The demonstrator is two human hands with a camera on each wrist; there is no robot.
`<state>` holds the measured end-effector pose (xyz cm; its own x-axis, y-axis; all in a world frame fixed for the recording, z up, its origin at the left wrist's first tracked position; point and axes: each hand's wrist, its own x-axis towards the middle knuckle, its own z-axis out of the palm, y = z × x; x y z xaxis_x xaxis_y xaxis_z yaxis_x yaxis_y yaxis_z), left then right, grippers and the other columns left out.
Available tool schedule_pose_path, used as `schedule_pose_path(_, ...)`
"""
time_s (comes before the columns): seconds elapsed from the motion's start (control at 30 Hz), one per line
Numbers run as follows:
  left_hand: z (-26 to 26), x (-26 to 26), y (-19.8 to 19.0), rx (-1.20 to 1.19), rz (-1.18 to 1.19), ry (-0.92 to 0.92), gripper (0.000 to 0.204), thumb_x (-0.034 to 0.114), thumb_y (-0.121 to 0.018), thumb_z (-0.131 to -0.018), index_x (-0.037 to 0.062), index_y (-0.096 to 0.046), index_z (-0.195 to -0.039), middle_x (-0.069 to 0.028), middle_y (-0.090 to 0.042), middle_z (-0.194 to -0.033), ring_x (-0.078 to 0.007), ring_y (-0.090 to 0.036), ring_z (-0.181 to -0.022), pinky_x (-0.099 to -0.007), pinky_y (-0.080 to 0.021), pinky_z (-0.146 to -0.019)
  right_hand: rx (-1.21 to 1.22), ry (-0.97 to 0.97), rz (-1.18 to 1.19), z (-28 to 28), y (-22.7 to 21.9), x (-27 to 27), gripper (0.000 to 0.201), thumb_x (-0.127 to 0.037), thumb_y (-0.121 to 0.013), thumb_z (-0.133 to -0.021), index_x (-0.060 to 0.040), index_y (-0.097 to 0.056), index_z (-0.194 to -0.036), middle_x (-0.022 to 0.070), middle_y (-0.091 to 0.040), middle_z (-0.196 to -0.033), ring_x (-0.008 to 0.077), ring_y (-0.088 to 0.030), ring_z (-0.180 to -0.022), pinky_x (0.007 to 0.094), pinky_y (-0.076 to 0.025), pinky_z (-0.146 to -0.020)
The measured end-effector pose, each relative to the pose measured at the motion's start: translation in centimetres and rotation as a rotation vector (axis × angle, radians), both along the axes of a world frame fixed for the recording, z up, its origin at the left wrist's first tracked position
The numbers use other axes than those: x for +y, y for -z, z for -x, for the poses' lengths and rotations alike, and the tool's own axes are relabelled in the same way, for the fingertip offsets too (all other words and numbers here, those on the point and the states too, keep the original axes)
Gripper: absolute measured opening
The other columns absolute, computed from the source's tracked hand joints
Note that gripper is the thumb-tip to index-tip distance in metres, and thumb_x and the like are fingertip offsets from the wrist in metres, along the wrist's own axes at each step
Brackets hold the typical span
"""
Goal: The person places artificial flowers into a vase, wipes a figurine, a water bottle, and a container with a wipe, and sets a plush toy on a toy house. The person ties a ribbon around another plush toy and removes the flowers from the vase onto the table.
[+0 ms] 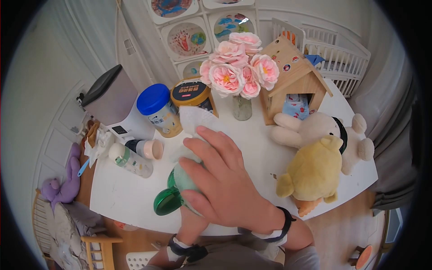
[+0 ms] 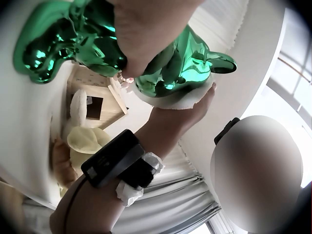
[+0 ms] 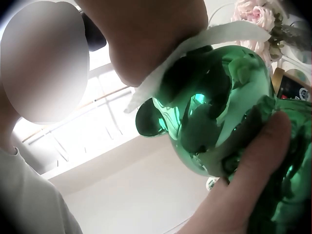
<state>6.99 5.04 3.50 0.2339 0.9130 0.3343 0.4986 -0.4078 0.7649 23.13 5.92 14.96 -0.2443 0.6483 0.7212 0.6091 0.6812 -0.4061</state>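
Observation:
A shiny green bear figurine (image 1: 167, 201) is held off the table, mostly hidden under the hands in the head view. My left hand (image 3: 243, 187) grips it below the head, thumb across the front in the right wrist view. Over the head lies a white tissue (image 1: 198, 118), its loose end sticking out past my fingertips. My right hand (image 1: 220, 180) presses the tissue onto the head with spread, mostly straight fingers. In the left wrist view the figurine's rounded head (image 2: 190, 68) shows below the left hand, and the right hand (image 2: 180, 117) meets the tissue's edge.
On the white table (image 1: 252, 180) stand a bottle (image 1: 135, 162), a cup (image 1: 153, 149), a blue-lidded can (image 1: 159, 112), a yellow tub (image 1: 193, 96) and a flower vase (image 1: 243, 108). Right are a wooden house (image 1: 288, 67), a yellow plush toy (image 1: 312, 171) and a white plush (image 1: 315, 126).

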Motion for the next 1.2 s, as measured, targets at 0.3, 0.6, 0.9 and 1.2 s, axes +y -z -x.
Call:
schedule_pose_path(0.3,0.3,0.1,0.1,-0.038,0.082,0.031,0.062,0.019,-0.081,-0.074,0.0048,-0.053,-0.128,-0.0118,-0.061,-0.120,-0.0287,-0.059,-0.113,-0.0400,-0.046,-0.093,0.238,-0.016,0.033,0.7,-0.8,2.6,0.008,-0.008,-0.057,-0.091,0.0006,-0.058,-0.091,0.0154,-0.052,-0.094,0.0345,-0.049,-0.092,0.0424,-0.042,-0.079)
schedule_pose_path(0.6,-0.2,0.2,-0.4,-0.164,0.140,0.061,0.056,0.014,-0.080,-0.078,0.0017,-0.053,-0.126,-0.0126,-0.062,-0.120,-0.0257,-0.062,-0.109,-0.0402,-0.048,-0.091,0.460,-0.063,0.214,0.3,-0.6,3.2,0.021,-0.017,-0.050,-0.102,0.0019,-0.055,-0.097,0.0152,-0.052,-0.081,0.0307,-0.052,-0.073,0.0386,-0.044,-0.068)
schedule_pose_path(0.9,-0.6,0.5,-0.6,-0.164,0.056,-0.025,0.040,0.016,-0.077,-0.078,0.0050,-0.059,-0.112,-0.0102,-0.064,-0.104,-0.0278,-0.062,-0.097,-0.0408,-0.048,-0.083,0.693,-0.356,0.675,0.0,4.2,-0.2,0.060,-0.040,-0.042,-0.104,0.0044,-0.031,-0.143,0.0247,-0.049,-0.133,0.0294,-0.051,-0.122,0.0373,-0.038,-0.105)
schedule_pose_path(1.2,1.5,0.4,1.7,-0.425,0.265,0.065,0.050,0.016,-0.079,-0.076,-0.0004,-0.059,-0.118,-0.0132,-0.062,-0.121,-0.0250,-0.061,-0.107,-0.0413,-0.047,-0.091,-0.028,0.275,0.181,3.2,10.6,-5.6,0.083,-0.050,-0.056,-0.093,-0.0012,-0.026,-0.153,0.0248,-0.028,-0.155,0.0422,-0.027,-0.143,0.0567,-0.019,-0.115)
